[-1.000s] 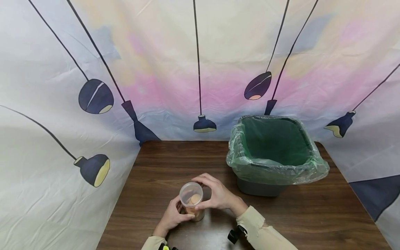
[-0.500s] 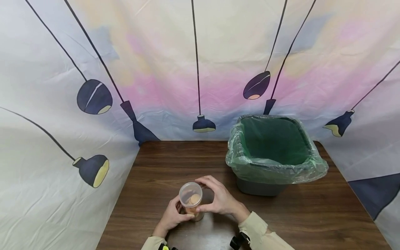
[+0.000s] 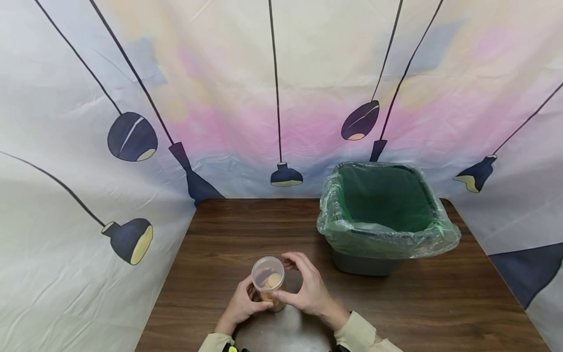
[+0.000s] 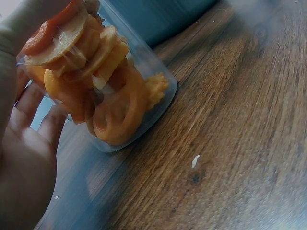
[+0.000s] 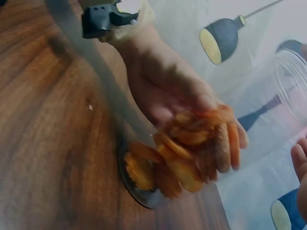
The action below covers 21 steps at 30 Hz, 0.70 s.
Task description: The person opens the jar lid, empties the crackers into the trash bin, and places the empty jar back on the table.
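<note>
While the left hand [image 3: 241,306] curls its fingers round the clear jar [image 3: 269,282] of orange slices at the lower centre of the head view, the right hand [image 3: 306,289] grips its lid; unscrewing seems in hand, calling next for a firm twist. The wrist views show the stacked slices [image 4: 91,91]; the head view alone shows the lined bin [image 3: 383,215] on the surface [image 3: 440,303].

Lamp-print backdrop [image 3: 281,98] behind wooden table [image 3: 440,303]; light seems soft.
</note>
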Tool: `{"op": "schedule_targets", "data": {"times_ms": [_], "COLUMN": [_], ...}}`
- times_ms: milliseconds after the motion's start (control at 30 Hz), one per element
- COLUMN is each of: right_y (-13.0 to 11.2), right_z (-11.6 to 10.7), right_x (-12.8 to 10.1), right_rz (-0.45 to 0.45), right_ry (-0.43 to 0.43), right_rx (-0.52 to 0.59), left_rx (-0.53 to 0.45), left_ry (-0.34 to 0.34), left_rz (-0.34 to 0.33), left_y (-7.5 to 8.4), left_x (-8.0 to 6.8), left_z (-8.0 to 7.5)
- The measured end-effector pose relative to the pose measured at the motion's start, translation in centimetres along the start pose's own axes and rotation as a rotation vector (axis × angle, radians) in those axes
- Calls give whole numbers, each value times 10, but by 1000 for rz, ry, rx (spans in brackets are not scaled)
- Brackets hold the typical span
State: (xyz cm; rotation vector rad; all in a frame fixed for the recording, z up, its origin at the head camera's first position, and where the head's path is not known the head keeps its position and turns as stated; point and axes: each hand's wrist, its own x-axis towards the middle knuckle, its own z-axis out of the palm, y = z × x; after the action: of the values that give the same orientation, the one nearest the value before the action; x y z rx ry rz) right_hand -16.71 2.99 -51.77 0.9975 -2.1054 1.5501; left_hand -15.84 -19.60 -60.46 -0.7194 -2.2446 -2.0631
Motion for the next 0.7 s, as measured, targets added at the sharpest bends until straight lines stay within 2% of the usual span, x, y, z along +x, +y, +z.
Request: {"op": "schedule_targets", "data": {"times_ms": [233, 433, 700], "right_y": [-8, -14, -19], "right_z": [9, 17, 28], "right_x": [-4, -4, -3], "right_rz": [18, 83, 123], "right_ry": [66, 105, 163], "right_rx": [-82, -147, -190], "left_rx": [-15, -14, -38], "left_ry": [5, 1, -7], "left_rz": [-12, -8, 6], "left_y": [3, 5, 2], "left_x": [0, 0, -1], "left_z": [0, 1, 1]}}
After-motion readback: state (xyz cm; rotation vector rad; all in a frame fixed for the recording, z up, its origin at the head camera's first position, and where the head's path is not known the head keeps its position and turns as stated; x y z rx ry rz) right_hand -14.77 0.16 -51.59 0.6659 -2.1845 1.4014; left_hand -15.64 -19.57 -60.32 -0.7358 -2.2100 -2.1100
